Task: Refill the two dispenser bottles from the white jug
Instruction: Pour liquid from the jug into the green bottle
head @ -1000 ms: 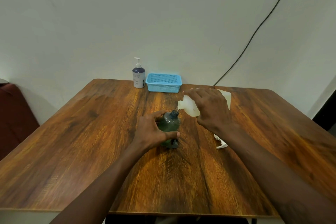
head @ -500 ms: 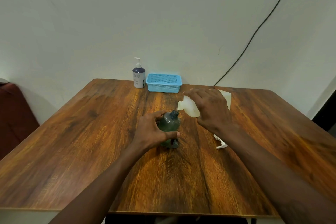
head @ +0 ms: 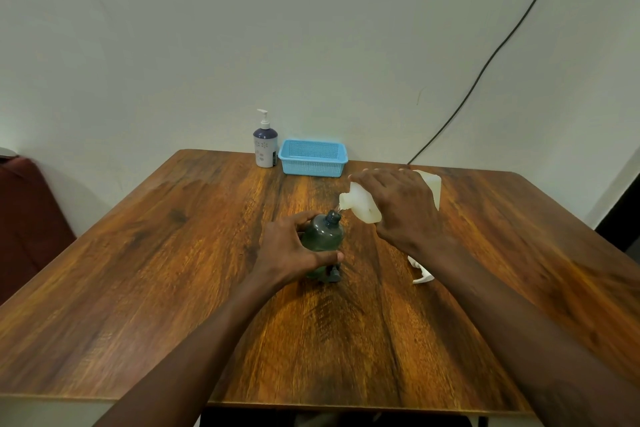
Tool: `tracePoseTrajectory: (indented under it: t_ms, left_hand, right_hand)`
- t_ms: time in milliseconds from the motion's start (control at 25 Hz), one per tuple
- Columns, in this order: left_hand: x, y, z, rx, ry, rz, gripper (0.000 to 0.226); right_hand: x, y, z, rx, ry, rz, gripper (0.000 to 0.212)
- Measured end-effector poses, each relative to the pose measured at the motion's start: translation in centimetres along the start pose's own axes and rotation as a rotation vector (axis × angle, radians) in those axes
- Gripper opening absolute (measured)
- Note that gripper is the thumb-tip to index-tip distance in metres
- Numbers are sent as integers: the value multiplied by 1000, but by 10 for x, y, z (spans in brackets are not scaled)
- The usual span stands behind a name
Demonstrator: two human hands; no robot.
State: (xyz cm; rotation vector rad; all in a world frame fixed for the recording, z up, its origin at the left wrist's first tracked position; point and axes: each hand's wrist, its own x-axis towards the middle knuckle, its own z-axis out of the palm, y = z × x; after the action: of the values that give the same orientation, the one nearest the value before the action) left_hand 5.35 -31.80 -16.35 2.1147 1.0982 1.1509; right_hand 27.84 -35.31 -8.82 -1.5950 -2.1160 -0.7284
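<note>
A dark green bottle (head: 323,236) stands upright in the middle of the wooden table (head: 173,270), its neck uncapped. My left hand (head: 291,253) grips its body from the left. My right hand (head: 401,208) holds the white jug (head: 360,204) tilted, spout down and just above the green bottle's neck. A thin stream seems to run from the spout into the neck. A second dispenser bottle (head: 265,144), white and dark blue with a pump on top, stands at the table's far edge.
A light blue plastic basket (head: 312,158) sits beside the pump bottle at the back. A white pump head (head: 420,270) lies on the table under my right forearm. A small dark cap (head: 334,274) rests at the green bottle's base. A black cable (head: 485,62) runs down the wall.
</note>
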Motion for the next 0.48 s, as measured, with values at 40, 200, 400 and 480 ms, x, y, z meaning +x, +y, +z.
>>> tracePoseTrajectory:
  t_ms: [40, 200, 400, 480]
  left_hand:
    - [0, 0, 0, -7, 2, 0, 81]
    - [0, 0, 1, -10, 7, 0, 81]
    - [1, -4, 2, -6, 0, -2, 88]
    - [1, -5, 3, -3, 2, -1, 87]
  right_hand:
    - [0, 0, 1, 0, 1, -1, 92]
    - [0, 1, 2, -7, 6, -10, 91]
    - [-1, 2, 1, -10, 18, -19, 90]
    - [-2, 2, 2, -12, 20, -22, 91]
